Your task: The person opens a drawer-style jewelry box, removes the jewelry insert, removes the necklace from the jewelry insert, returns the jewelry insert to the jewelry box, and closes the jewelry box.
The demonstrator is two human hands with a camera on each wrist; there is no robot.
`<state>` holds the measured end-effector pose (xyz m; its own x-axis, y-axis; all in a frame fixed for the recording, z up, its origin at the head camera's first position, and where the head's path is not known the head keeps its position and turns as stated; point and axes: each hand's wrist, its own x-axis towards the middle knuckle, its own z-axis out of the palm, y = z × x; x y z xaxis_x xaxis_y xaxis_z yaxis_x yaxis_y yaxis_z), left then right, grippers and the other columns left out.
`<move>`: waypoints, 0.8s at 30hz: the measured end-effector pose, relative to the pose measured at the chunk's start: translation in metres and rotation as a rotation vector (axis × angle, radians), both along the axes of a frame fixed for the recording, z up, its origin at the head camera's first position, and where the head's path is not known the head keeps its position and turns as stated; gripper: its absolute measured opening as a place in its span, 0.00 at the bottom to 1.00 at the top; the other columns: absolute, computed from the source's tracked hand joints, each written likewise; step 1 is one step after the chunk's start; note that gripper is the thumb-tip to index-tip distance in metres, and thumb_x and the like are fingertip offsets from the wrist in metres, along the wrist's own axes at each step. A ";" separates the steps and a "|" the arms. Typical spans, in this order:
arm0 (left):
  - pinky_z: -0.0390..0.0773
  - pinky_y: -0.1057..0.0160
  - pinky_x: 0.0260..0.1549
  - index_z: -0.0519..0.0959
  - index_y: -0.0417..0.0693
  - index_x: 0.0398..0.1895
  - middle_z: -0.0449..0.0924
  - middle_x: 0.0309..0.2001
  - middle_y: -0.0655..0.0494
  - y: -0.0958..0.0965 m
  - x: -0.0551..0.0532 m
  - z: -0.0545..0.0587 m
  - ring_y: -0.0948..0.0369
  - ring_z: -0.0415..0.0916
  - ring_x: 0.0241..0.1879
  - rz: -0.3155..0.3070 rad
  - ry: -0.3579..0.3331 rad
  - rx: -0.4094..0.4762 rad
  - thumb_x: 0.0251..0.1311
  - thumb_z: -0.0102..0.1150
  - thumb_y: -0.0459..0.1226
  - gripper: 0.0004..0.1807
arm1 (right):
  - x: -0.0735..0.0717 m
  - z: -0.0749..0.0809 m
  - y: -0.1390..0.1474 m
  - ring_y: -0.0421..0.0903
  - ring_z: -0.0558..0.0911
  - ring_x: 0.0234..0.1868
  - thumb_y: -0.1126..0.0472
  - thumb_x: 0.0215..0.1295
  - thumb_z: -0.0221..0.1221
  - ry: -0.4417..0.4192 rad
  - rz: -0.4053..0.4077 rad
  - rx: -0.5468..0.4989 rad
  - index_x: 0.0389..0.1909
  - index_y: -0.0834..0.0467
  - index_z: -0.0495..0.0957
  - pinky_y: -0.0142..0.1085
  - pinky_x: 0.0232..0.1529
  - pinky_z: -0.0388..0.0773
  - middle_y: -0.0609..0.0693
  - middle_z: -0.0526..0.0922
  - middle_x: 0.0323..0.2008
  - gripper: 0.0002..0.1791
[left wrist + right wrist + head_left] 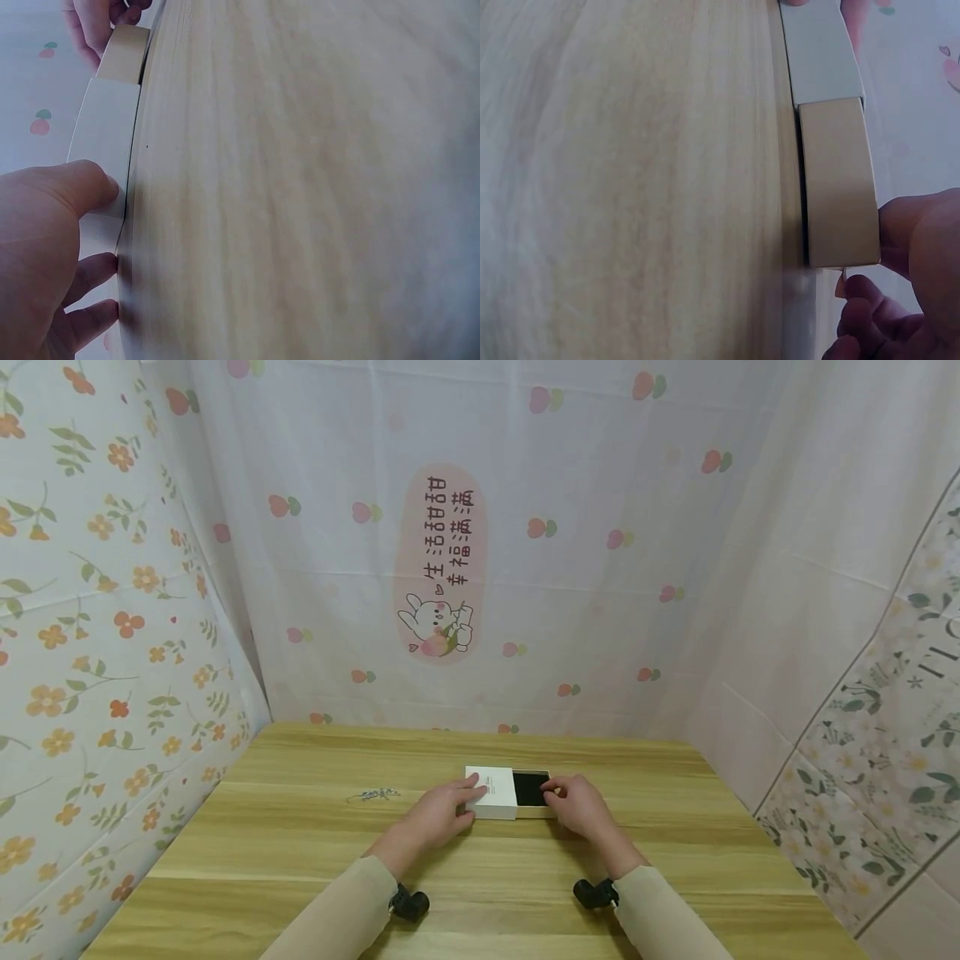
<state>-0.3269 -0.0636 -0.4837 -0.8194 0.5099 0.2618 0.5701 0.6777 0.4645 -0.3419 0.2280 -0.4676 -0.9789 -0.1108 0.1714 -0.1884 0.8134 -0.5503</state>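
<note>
A small white drawer box [495, 800] lies on the table, its inner tray [533, 812] pulled partway out on the right. Black lining [528, 787] shows inside the tray. My left hand [441, 810] grips the white sleeve [105, 127], thumb along the near side and fingers over the top and left end. At the tray's open end, my right hand [576, 803] holds the end wall with curled fingers. Beside those fingertips a small tan tab [841, 285] sticks out from the end of the tray. Left of the box lies a thin silvery piece of jewellery [378, 794] with a fine trailing strand.
The wood-grain table [315, 843] runs back to a printed curtain [600, 593]. Floral curtains [105, 635] hang at both sides. A black wrist camera [408, 903] sits on the left wrist, and another camera [594, 893] on the right.
</note>
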 end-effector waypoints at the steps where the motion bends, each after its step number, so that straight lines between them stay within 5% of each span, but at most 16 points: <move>1: 0.77 0.41 0.73 0.77 0.46 0.78 0.69 0.82 0.42 0.000 0.000 0.000 0.40 0.73 0.77 0.001 -0.001 0.001 0.76 0.64 0.32 0.29 | 0.000 0.000 0.000 0.47 0.77 0.37 0.61 0.77 0.63 0.003 0.003 0.007 0.53 0.57 0.91 0.40 0.38 0.76 0.55 0.83 0.40 0.11; 14: 0.78 0.41 0.73 0.77 0.45 0.78 0.69 0.82 0.42 0.000 0.000 -0.001 0.40 0.73 0.77 0.003 -0.001 -0.005 0.76 0.64 0.32 0.28 | -0.003 0.002 0.007 0.45 0.79 0.30 0.58 0.83 0.56 -0.051 -0.072 -0.103 0.67 0.60 0.83 0.37 0.31 0.75 0.56 0.88 0.43 0.20; 21: 0.77 0.40 0.73 0.77 0.45 0.78 0.69 0.82 0.41 0.000 0.000 0.000 0.39 0.73 0.77 -0.002 0.000 -0.002 0.76 0.64 0.32 0.28 | -0.005 0.004 0.015 0.59 0.87 0.55 0.62 0.84 0.53 -0.030 -0.065 -0.045 0.63 0.65 0.84 0.58 0.58 0.85 0.63 0.89 0.57 0.18; 24: 0.77 0.40 0.74 0.77 0.44 0.78 0.69 0.82 0.40 0.000 0.001 0.001 0.39 0.72 0.78 -0.003 -0.008 0.001 0.76 0.63 0.31 0.28 | -0.004 0.002 0.015 0.61 0.87 0.56 0.63 0.83 0.56 -0.019 -0.046 -0.026 0.58 0.64 0.86 0.59 0.60 0.84 0.62 0.90 0.55 0.15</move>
<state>-0.3256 -0.0632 -0.4826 -0.8200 0.5118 0.2560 0.5683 0.6754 0.4700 -0.3461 0.2431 -0.4660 -0.9860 -0.0615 0.1547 -0.1404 0.8062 -0.5747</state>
